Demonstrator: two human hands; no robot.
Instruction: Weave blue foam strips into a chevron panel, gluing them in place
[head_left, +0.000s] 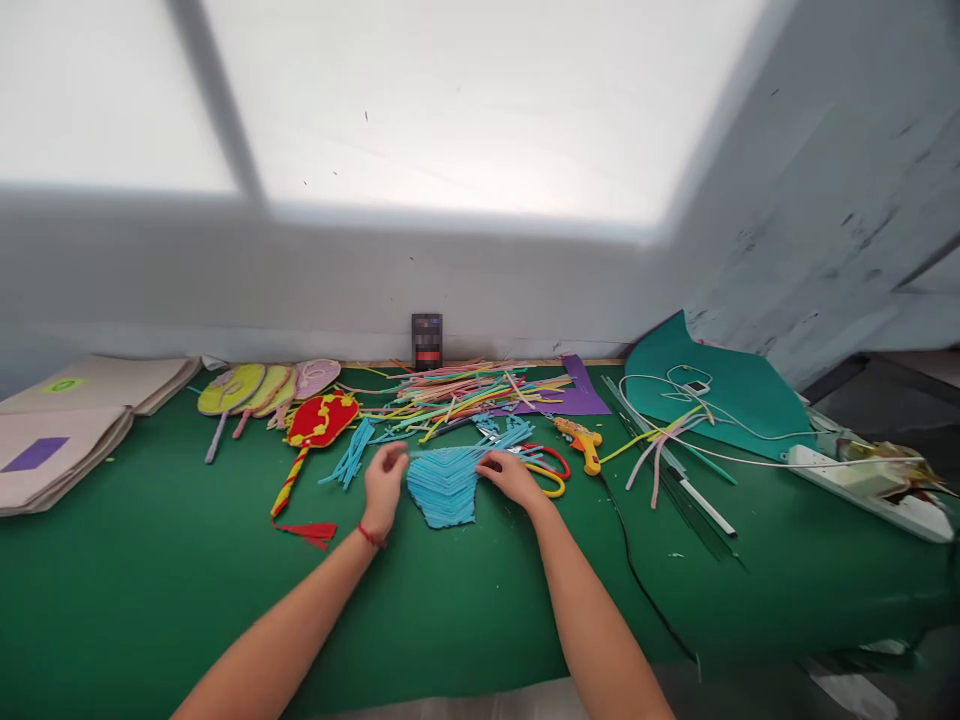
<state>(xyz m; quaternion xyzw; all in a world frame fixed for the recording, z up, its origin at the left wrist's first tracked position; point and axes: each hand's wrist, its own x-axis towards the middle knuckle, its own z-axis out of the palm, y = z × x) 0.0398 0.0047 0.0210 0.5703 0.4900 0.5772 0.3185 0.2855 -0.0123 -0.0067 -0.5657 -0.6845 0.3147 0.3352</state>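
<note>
A blue panel (442, 490) of pipe cleaners laid side by side in a V pattern lies flat on the green table, in front of me. At its upper left corner, my left hand (385, 488) is closed, thumb and fingers pinched at one end of a thin blue pipe cleaner (442, 452) along the panel's top edge. My right hand (513, 477) pinches near the other end, by the panel's right edge. Short blue pipe cleaner pieces (351, 455) lie left of my left hand. Scissors with red and yellow handles (553, 480) rest just beyond my right hand.
Behind the panel lies a pile of coloured pipe cleaners (472, 390). A red and yellow fan (322, 420) with a tassel and several paler fans (232, 388) are at left, near cardboard (67, 440). A yellow glue gun (581, 440), its cord, a marker (709, 505) and a power strip (862, 485) lie right.
</note>
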